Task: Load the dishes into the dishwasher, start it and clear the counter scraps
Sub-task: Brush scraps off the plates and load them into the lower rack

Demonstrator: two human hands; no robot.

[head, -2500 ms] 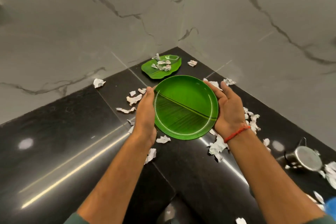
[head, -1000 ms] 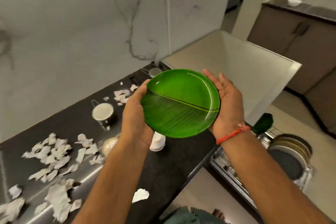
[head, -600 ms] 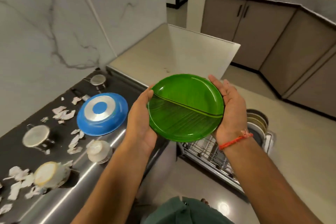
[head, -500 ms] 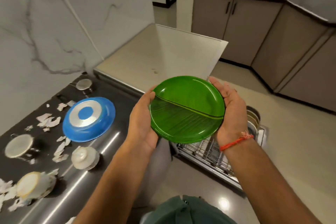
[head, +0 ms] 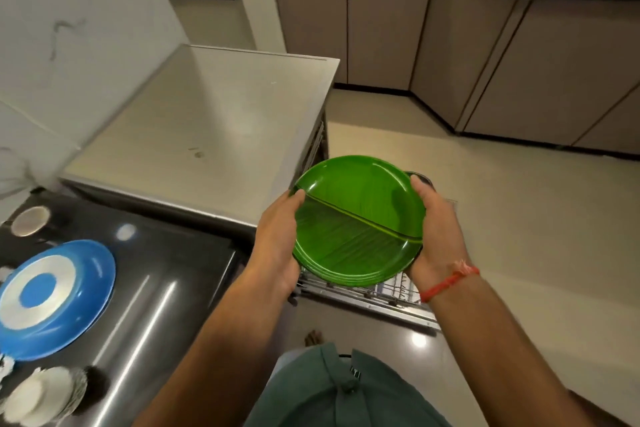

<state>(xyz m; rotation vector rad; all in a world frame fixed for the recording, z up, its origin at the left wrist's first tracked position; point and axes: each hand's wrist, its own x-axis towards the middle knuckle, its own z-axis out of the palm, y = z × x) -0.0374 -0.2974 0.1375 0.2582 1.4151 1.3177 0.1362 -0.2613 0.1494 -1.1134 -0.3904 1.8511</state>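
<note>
A round green plate [head: 356, 222] with a leaf pattern and a divider ridge is held in the air between both hands. My left hand [head: 277, 236] grips its left rim and my right hand [head: 438, 232] grips its right rim. The plate hangs over the pulled-out wire rack [head: 391, 291] of the dishwasher [head: 207, 121], whose steel top shows to the left. A dark round dish edge [head: 420, 177] peeks out behind the plate; most of the rack is hidden.
On the black counter [head: 156, 288] at the left lie a blue plate [head: 52, 295] with a silver ring, a steel cup [head: 29, 220] and a white bowl [head: 41, 399]. Grey cabinets [head: 381, 21] line the far wall, with tiled floor between.
I have turned right from the counter corner with its paper scraps, carrying the green plate in both hands. It now hangs lower, over the dishwasher rack.
</note>
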